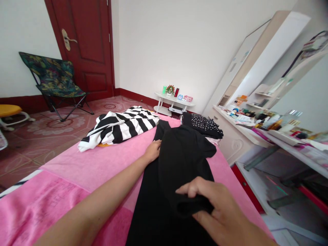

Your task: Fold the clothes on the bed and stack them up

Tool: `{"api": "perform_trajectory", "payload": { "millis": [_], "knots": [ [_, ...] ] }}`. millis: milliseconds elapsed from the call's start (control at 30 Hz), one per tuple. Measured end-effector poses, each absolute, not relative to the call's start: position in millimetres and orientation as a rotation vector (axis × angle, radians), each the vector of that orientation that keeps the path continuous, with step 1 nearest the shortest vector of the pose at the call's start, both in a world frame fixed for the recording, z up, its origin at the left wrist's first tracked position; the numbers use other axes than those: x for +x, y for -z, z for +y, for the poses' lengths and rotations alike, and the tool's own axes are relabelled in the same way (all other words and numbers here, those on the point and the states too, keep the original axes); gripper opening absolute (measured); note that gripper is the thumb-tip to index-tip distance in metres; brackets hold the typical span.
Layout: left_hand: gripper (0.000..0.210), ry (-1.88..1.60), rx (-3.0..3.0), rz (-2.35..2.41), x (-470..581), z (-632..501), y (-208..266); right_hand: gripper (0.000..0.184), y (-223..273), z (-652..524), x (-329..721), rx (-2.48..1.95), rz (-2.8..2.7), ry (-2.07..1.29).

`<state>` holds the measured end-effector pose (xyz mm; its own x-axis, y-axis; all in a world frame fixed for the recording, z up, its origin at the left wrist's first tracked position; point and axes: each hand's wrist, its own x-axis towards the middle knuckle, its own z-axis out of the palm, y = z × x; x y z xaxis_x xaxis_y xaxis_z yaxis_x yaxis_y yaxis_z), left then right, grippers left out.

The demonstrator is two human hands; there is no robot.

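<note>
Head view, L hand: L hand (pixel 153 151) palm down at L edge of blk garment (pixel 183 157), arm reaching fwd across pink cover (pixel 115 167); fingertips partly hidden by the cloth, can't tell if pinching or just resting.
Head view, R hand: R hand (pixel 217 205) nearer the camera, thumb below & fingers above, clamped on a rolled-looking open end of blk garment.
Blk garment: mid-view on pink cover, btwn the 2 hands; upper part folded over, R-hand end lifted, long flat part running down to bottom edge of view.
L of it: B&W striped garment (pixel 128 124), loosely heaped on the cover, well apart from R hand, bit of yellow under it.
Far R of it: dotted garment (pixel 205 124), blk w/ white spots, atop a small pile just beyond blk garment.
Bkgd L: patterned folding chair (pixel 51 75) by dk red door (pixel 87 41); yellow-topped stool (pixel 10 110) at L edge.
Bkgd ctr: low white table (pixel 166 98) w/ small items, near the wall.
R side: dresser (pixel 230 136) w/ bottles, etc. on top, many blurred.
</note>
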<state>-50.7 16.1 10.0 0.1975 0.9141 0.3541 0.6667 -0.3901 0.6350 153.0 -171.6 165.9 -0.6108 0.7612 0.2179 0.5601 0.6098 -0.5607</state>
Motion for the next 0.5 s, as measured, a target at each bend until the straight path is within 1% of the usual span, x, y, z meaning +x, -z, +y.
{"api": "perform_trajectory", "payload": {
  "millis": [100,167,267,333,367,400,467,500],
  "knots": [
    [0.038,-1.130,2.020,1.452,-52,18,-9,0.027,-125,-176,148,-1.069,-2.605,-0.755],
    [0.039,-1.196,1.946,1.460,-52,19,-8,0.024,-109,-174,145,-1.050,-2.784,-0.847],
    [0.038,-1.282,1.843,1.491,-52,22,-6,0.014,-105,-163,142,-0.938,-2.936,-1.091],
    [0.039,-1.315,1.783,1.509,-52,27,-5,0.012,-107,-149,137,-0.929,-2.830,-1.238],
    [0.042,-1.320,1.775,1.521,-52,31,-6,0.013,-107,-139,133,-0.963,-2.729,-1.215],
    [0.046,-1.318,1.788,1.536,-52,37,-6,0.015,-105,-128,129,-1.014,-2.624,-1.105],
    [0.055,-1.309,1.856,1.573,-53,51,-10,0.021,-94,-105,120,-1.116,-2.468,-0.753],
    [0.057,-1.304,1.924,1.602,-53,58,-13,0.028,-86,-95,116,-1.149,-2.437,-0.603]
  ]
}}
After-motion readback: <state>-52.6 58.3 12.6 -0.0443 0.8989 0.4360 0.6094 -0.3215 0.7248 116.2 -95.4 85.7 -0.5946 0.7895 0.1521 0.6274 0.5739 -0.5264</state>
